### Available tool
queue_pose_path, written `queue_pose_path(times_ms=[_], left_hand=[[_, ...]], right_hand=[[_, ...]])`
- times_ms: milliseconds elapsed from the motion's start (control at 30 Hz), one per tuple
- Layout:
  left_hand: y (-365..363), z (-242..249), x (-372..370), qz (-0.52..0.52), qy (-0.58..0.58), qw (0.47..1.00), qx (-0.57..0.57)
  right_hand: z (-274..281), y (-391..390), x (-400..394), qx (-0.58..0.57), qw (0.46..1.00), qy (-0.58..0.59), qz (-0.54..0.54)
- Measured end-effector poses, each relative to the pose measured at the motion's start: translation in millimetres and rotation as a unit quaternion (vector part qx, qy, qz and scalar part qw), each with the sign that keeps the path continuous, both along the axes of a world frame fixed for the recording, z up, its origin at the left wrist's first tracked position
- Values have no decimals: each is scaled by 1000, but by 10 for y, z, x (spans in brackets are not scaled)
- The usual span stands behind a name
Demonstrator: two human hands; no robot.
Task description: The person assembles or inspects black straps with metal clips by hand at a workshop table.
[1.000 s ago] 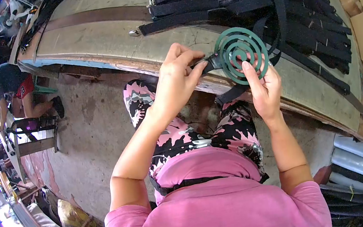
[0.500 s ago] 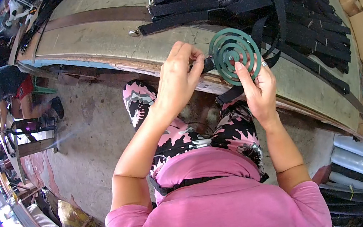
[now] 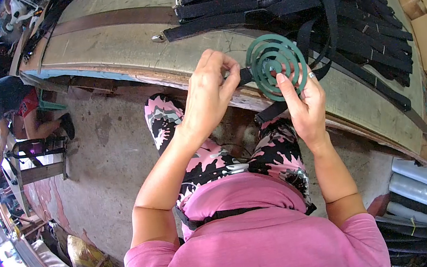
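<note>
The right hand [image 3: 305, 107] pinches a green spiral coil [image 3: 268, 64], seemingly steadying it beside the left hand's [image 3: 210, 90] pinched black fabric strap [image 3: 245, 76].

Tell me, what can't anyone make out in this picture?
In the head view:
Where the black strap runs past the left hand: hidden behind the green coil.
What the right hand does behind the coil: mostly covered by its rings.
How far the strap pile extends: cut off by the top edge.
Where the pale rolls end: lost in the dark right rim.
The head of the co-worker: blurred.
</note>
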State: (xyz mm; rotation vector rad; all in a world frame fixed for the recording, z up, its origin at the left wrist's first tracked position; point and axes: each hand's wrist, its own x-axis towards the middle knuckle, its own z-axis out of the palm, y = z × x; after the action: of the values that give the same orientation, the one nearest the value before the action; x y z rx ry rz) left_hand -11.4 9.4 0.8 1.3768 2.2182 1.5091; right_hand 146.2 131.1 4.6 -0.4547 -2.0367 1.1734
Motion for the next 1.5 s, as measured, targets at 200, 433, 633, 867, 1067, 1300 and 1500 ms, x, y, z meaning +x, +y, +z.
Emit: queue_pose_path(times_ms=[200, 433, 633, 867, 1067, 1300, 1500], left_hand=[[-22, -39, -15, 3, -29, 1000, 4], [-46, 139, 61, 49, 43, 998, -7], [104, 209, 361, -42, 101, 992, 59], [436, 0, 724, -8, 177, 984, 3], [522, -122, 809, -15, 202, 979, -4], [406, 89, 318, -95, 66, 993, -24], [523, 1194, -281, -292, -306, 903, -71]], right_hand=[[-5, 2, 6, -21, 1000, -3, -9], [34, 9, 20, 19, 999, -29, -8], [66, -16, 108, -216, 958, 186, -17], [180, 419, 482, -141, 907, 336, -210], [-3, 1034, 1289, -25, 853, 332, -403], [-196, 1496, 2100, -133, 771, 420, -459], [-342, 1582, 2279, -234, 711, 520, -411]])
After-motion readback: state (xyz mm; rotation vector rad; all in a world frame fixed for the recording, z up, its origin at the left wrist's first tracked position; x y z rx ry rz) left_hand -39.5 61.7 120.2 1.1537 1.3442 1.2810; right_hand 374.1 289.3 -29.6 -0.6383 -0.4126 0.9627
